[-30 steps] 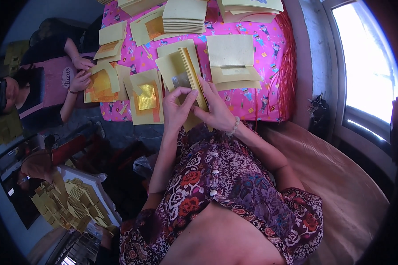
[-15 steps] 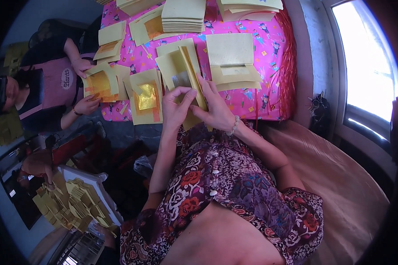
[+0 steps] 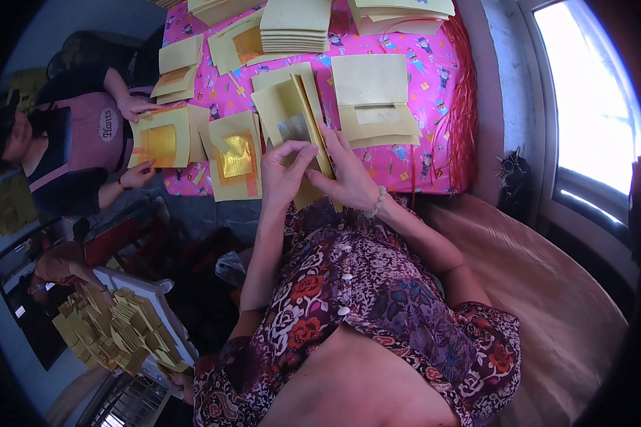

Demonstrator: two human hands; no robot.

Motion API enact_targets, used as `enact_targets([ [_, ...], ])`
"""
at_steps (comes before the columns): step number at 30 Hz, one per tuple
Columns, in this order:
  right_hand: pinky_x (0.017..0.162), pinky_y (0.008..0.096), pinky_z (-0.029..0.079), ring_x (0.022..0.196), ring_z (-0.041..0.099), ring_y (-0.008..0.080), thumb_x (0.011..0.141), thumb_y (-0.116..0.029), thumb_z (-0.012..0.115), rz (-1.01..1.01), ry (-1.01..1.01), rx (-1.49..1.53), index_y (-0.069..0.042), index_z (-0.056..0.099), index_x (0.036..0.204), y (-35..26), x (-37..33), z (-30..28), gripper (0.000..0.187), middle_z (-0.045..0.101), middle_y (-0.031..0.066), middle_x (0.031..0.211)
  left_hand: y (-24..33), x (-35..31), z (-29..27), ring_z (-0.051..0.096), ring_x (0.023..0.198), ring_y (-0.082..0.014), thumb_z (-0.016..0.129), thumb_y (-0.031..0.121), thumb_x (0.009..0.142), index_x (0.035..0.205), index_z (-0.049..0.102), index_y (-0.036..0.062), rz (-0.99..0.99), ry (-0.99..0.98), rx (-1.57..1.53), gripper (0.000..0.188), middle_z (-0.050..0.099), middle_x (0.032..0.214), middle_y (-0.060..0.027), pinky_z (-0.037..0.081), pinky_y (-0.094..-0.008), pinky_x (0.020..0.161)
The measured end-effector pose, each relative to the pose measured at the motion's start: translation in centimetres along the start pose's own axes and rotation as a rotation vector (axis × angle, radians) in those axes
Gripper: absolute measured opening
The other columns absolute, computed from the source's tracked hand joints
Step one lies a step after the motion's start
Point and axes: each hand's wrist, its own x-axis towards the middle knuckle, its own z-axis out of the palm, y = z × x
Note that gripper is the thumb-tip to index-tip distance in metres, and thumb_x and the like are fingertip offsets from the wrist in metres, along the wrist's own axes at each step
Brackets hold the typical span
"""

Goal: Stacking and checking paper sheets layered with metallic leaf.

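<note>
A sheaf of yellow joss paper stands partly folded before me at the near table edge, a silver foil patch on its open face. My left hand is closed at its lower left, thumb and forefinger brought together by the paper. On the other side my right hand wraps the folded-up sheets, fingers along their outer edge and thumb toward the left hand. To the left lie sheets with a gold foil square. Right of my hands rests an opened set of sheets with a small silver patch.
Paper stacks stand at the back of the pink patterned tablecloth. Red strands hang along its right edge. At left, a co-worker in a pink apron holds gold-foiled sheets. Another table at lower left bears piled yellow paper.
The sheets in my hands have opened slightly; my hands have hardly moved. The co-worker's sheets now lie flatter, showing a whole gold square. Hands at the lower-left table have shifted.
</note>
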Motion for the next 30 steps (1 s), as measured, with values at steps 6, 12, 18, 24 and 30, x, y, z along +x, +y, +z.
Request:
enact_targets([
  [6, 0.099, 0.0396, 0.036, 0.115, 0.041, 0.0377, 0.074, -0.012, 0.066, 0.000, -0.007, -0.010, 0.001, 0.018, 0.142, 0.0, 0.1, 0.1, 0.084, 0.039, 0.0241, 0.121, -0.1, 0.0, -0.1, 0.058, 0.076, -0.0063, 0.069, 0.016, 0.083, 0.088, 0.069, 0.0006, -0.010, 0.006, -0.009, 0.016, 0.067, 0.080, -0.0012, 0.046, -0.0211, 0.070],
  [12, 0.099, 0.0398, 0.036, 0.115, 0.041, 0.0371, 0.075, -0.013, 0.066, -0.007, -0.013, -0.005, 0.002, 0.018, 0.142, 0.0, 0.2, 0.0, 0.084, 0.040, 0.0239, 0.121, 0.2, 0.0, 0.0, 0.058, 0.075, -0.0064, 0.069, 0.016, 0.083, 0.088, 0.069, 0.0004, -0.014, 0.006, -0.015, 0.017, 0.066, 0.079, -0.0012, 0.046, -0.0209, 0.069],
  [18, 0.103, 0.0374, 0.030, 0.121, 0.037, 0.0331, 0.082, -0.012, 0.060, -0.022, -0.074, 0.059, 0.003, 0.018, 0.141, -0.2, 0.4, -0.2, 0.074, 0.038, 0.0214, 0.126, 0.6, 0.1, -0.1, 0.057, 0.073, -0.0054, 0.070, 0.016, 0.082, 0.085, 0.069, 0.0007, -0.045, -0.003, -0.039, 0.016, 0.066, 0.077, -0.0005, 0.045, -0.0202, 0.067],
  [24, 0.108, 0.0358, 0.024, 0.128, 0.032, 0.0313, 0.091, -0.017, 0.046, 0.009, -0.147, 0.150, 0.004, 0.018, 0.142, 0.1, 0.1, -0.6, 0.061, 0.034, 0.0211, 0.133, 0.9, 0.4, -0.2, 0.056, 0.070, -0.0050, 0.070, 0.016, 0.081, 0.082, 0.069, 0.0007, 0.003, -0.014, 0.016, 0.016, 0.065, 0.074, 0.0004, 0.044, -0.0194, 0.066],
  [30, 0.108, 0.0353, 0.023, 0.132, 0.029, 0.0318, 0.093, -0.015, 0.039, 0.011, -0.187, 0.167, 0.001, 0.019, 0.142, 0.5, -0.1, -1.2, 0.055, 0.031, 0.0225, 0.138, 1.1, 0.5, -0.3, 0.056, 0.070, -0.0059, 0.071, 0.016, 0.081, 0.081, 0.068, 0.0004, -0.055, -0.004, -0.076, 0.016, 0.065, 0.074, -0.0008, 0.045, -0.0206, 0.066],
])
